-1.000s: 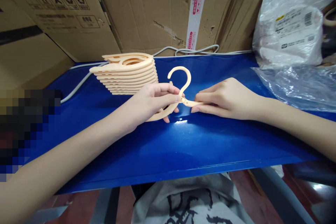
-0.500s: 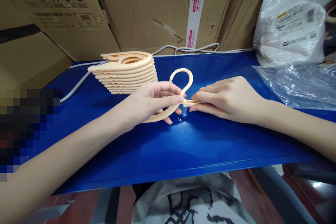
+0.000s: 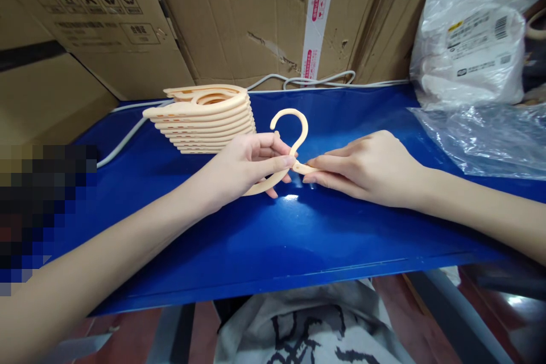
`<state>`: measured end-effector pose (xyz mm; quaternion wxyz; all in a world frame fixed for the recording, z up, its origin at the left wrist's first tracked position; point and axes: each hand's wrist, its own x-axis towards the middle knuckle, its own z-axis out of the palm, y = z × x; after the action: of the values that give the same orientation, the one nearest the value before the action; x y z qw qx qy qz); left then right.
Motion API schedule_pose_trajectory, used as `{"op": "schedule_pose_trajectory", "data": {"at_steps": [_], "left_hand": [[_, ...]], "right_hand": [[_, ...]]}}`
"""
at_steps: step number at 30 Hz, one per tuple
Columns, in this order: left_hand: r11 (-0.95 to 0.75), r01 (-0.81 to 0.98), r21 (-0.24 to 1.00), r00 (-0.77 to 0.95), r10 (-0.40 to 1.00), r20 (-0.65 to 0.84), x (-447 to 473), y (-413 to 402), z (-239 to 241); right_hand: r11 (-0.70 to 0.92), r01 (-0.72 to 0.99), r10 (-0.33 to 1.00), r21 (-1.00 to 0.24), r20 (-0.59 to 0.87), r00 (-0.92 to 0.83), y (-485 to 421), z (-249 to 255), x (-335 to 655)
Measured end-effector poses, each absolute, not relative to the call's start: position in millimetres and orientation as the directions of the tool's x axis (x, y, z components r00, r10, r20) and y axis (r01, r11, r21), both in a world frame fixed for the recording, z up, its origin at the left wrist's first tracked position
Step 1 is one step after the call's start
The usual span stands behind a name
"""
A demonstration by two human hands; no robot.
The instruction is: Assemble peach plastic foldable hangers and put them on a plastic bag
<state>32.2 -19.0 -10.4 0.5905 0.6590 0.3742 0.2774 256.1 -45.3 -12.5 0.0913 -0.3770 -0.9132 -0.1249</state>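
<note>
Between my two hands is a cream plastic clothes hanger (image 3: 303, 128), its round hook standing up and curling to the left. My left hand (image 3: 251, 165) pinches it just below the hook, thumb in front, with one curved arm of the hanger passing under the palm. My right hand (image 3: 362, 168) is closed on the short piece that sticks out to the right of the joint; the rest of that side is hidden by the fingers. Behind my left hand sits a stack of matching cream hangers (image 3: 205, 119), layered flat on top of each other.
The blue table (image 3: 273, 256) has its front edge close to my body. Cardboard boxes (image 3: 239, 17) line the back, with a white cable (image 3: 319, 77) along their foot. At the right lie a clear plastic bag (image 3: 478, 142) and a labelled white package (image 3: 473, 57).
The hanger's hook has shifted slightly left and turned a little. My right hand has moved slightly left and down, and the piece it holds now tilts downward to the right.
</note>
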Motion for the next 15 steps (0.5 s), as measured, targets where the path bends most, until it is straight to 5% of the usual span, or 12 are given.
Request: {"op": "schedule_pose_trajectory", "data": {"at_steps": [15], "left_hand": [[0.007, 0.199, 0.98, 0.539, 0.835, -0.115, 31.7, -23.6, -10.3]], "right_hand": [[0.658, 0.752, 0.744, 0.037, 0.129, -0.656, -47.3, -10.7, 253.5]]}}
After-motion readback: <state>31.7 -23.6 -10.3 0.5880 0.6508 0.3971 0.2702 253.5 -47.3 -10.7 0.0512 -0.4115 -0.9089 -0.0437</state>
